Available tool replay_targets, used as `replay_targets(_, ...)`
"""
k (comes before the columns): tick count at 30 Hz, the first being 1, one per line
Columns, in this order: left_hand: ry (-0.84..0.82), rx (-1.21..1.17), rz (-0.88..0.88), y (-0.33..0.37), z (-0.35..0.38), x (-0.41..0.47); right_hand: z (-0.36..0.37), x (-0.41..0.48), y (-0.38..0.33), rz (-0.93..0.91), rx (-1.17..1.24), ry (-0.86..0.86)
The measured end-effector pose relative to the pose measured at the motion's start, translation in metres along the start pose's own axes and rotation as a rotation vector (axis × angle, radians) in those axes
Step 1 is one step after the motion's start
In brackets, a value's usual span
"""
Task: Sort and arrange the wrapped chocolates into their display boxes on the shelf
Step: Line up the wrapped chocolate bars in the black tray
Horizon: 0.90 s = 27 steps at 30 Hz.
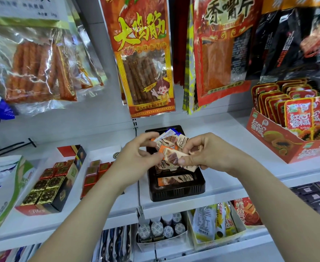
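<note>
Left hand [138, 155] and right hand [207, 154] both pinch a loose bunch of chocolate bars [171, 156] over the dark tray [177, 194]; a slack grip could spill some onto the shelf [202, 125].

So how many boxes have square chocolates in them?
2. The left box holds gold and red squares; the box beside it holds red ones, partly behind the left arm. Others may be hidden.

Bare L hand [136, 157] and R hand [208, 154], slim wrists. L forearm [91, 208] and R forearm [268, 186] uncovered to frame edge. Short plain thumbnail [181, 161] on R hand, creased knuckles.
</note>
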<state>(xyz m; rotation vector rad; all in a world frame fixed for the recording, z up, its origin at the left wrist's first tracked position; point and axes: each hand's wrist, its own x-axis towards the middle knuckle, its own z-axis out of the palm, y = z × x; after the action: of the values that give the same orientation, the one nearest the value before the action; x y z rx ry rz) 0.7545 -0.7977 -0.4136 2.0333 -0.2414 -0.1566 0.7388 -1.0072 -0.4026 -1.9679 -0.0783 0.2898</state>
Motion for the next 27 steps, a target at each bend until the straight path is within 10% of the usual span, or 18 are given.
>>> replay_targets(27, -0.037, 0.667, 0.013, -0.003, 0.027, -0.01, -0.004, 0.009, 0.013, 0.108, 0.353, 0.14)
